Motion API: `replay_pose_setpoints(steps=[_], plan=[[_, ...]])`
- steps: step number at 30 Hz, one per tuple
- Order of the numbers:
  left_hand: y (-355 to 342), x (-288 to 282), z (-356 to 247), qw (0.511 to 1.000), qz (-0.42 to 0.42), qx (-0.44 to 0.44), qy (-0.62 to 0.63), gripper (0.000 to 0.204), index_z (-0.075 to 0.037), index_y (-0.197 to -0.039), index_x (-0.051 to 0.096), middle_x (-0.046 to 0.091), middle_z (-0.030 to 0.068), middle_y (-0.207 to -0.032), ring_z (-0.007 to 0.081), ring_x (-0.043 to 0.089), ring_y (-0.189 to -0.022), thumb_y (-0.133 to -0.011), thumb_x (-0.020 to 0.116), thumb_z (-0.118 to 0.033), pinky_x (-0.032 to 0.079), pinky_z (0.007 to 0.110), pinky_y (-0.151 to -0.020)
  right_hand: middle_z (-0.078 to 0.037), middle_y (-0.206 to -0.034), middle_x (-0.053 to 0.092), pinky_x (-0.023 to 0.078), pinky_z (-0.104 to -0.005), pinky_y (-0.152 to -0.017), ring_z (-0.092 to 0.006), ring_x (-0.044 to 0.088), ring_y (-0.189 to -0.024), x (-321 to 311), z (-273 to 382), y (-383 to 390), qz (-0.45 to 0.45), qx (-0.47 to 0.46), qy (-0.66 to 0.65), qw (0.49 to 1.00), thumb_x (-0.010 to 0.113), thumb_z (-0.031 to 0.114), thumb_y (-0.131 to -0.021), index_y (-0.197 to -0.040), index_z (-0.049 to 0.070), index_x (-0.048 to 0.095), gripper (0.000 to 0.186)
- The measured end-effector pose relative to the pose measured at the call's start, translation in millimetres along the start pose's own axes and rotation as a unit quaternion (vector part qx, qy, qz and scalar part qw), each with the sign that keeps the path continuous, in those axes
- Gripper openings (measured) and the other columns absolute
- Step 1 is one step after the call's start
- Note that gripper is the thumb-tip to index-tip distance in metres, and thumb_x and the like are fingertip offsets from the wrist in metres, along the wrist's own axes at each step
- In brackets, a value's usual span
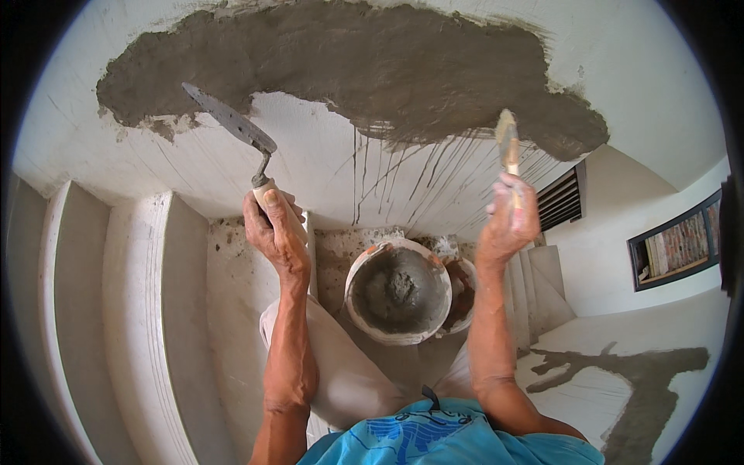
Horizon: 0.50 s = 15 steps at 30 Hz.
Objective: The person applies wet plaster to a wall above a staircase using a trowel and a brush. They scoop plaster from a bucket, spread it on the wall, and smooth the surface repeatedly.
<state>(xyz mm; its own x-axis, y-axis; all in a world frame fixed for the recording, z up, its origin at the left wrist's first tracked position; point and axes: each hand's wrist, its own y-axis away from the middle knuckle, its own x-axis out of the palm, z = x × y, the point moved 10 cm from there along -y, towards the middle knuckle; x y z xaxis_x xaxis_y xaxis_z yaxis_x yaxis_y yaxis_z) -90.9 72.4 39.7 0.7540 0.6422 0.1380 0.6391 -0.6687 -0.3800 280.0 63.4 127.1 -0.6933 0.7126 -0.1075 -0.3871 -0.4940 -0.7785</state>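
My left hand (277, 232) is closed round the handle of a pointed trowel (232, 122), its grey blade angled up and left in front of the wall. In my right hand (509, 218) is a paintbrush (508, 139), bristles upward near the lower right edge of a wide patch of wet grey mortar (325, 54). Whether the bristles touch the patch I cannot tell. Dark drips run down the white wall (310, 147) below it. Between my knees stands a bucket (364, 325) with some grey mortar (403, 287) inside.
A second, smaller container (461, 298) stands partly behind the bucket's right side. Pale steps (136, 310) rise at the left, and more steps (542, 287) lie at the right. Beyond are a dark slatted vent (562, 198), a framed opening (676, 244) and another grey mortar patch (651, 387).
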Motion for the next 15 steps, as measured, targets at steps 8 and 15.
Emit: replay_pose_setpoints(steps=[8,15], plan=[[0,1,-3,1.0,-0.001,-0.008,0.006,0.05,0.0,-0.116,0.06,0.059,0.0064,-0.08,0.013,0.059,-0.065,-0.104,0.052,-0.047,0.049,0.028,-0.056,-0.008,-0.084,0.063,0.051,-0.0311,-0.062,-0.0179,0.064,-0.073,104,50,81,0.283,0.022,-0.194,0.939,0.065,-0.005,-0.084,-0.101,0.005,0.071,0.02],[-1,-4,-2,1.0,-0.014,-0.014,0.008,0.05,0.0,-0.116,0.06,0.06,0.0063,-0.081,0.0125,0.058,-0.065,-0.104,0.052,-0.048,0.049,0.028,-0.057,-0.006,-0.081,0.064,0.049,-0.0266,-0.059,-0.012,0.06,-0.067,95,4,65,0.271,0.168,-0.235,0.918,0.061,-0.001,-0.091,-0.102,0.002,0.071,0.016]])
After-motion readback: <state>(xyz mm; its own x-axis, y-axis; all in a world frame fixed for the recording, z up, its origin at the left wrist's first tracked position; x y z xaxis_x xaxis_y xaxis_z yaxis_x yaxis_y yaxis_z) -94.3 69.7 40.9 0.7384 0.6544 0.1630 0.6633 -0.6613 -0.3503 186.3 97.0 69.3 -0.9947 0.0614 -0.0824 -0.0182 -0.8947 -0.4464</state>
